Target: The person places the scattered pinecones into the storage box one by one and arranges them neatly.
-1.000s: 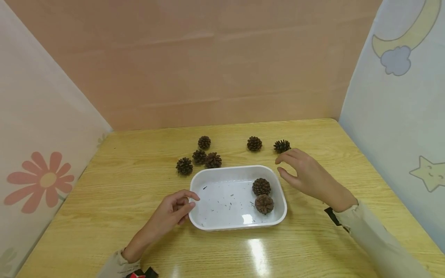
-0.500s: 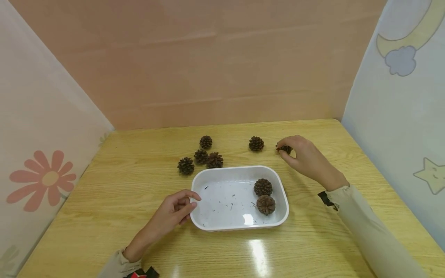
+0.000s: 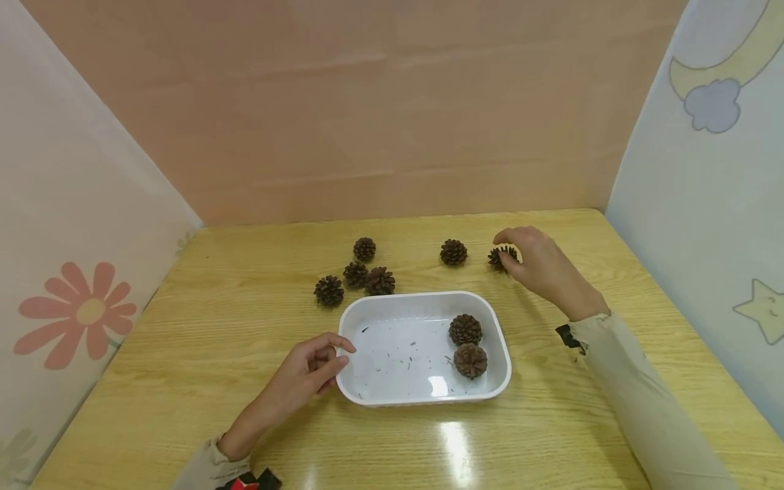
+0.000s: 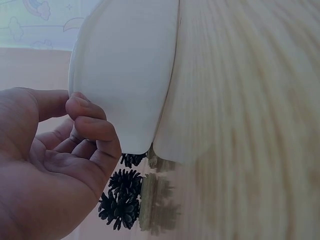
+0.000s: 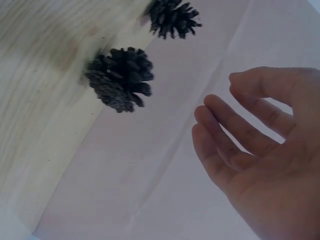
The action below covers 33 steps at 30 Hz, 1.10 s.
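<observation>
A white rectangular tray (image 3: 392, 400) sits on the table, and my left hand (image 3: 306, 367) pinches its left rim between thumb and fingers. Two brown pine cones (image 3: 470, 361) lie at the right end inside it. My right hand (image 3: 542, 265) hovers at a far-right pine cone (image 3: 502, 258), thumb and fingers spread apart. In the right wrist view that pine cone (image 5: 120, 79) stands on the table, with a gap between it and the fingertips (image 5: 200, 112). Left of it is another pine cone (image 3: 454, 252).
Several more pine cones (image 3: 367, 275) cluster behind the tray's left side. Small dark flakes are scattered on the tray floor. A brown backdrop (image 3: 392, 136) rises behind the wooden table (image 3: 245, 327), and pale decorated panels (image 3: 710, 224) stand at both sides.
My right hand has moved from beside the tray's right corner to the far-right pine cone, where its fingers closed around it and now stand apart. The left hand stays on the rim.
</observation>
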### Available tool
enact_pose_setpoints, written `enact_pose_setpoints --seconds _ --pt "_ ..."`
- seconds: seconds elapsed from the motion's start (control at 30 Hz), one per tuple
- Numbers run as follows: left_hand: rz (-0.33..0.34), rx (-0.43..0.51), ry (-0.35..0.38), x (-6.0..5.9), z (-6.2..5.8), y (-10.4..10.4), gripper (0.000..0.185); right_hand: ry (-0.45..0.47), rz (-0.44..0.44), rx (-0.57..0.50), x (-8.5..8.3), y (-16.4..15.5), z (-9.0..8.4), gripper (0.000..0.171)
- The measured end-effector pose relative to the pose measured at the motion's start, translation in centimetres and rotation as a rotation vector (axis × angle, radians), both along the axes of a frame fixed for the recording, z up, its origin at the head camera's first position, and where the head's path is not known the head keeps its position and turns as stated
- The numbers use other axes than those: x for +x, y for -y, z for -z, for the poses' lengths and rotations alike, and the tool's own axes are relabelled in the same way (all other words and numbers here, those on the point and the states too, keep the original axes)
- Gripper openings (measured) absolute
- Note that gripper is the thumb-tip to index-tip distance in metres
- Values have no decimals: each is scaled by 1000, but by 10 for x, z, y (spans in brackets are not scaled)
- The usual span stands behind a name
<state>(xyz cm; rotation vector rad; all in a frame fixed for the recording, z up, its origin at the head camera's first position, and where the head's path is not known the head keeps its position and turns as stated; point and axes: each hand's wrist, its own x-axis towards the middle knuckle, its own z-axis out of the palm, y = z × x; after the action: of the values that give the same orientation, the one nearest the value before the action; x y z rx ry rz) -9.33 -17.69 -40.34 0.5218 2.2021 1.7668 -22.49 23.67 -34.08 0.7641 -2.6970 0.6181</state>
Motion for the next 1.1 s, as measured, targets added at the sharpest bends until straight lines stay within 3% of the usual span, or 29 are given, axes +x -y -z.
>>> enact_pose_setpoints --seconds 0.5,1.1 --pt "-14 -18 2 1 -1 2 26 175 114 164 -15 -8 26 47" --pt "-8 -19 23 2 -3 1 28 200 101 158 -13 -14 28 39"
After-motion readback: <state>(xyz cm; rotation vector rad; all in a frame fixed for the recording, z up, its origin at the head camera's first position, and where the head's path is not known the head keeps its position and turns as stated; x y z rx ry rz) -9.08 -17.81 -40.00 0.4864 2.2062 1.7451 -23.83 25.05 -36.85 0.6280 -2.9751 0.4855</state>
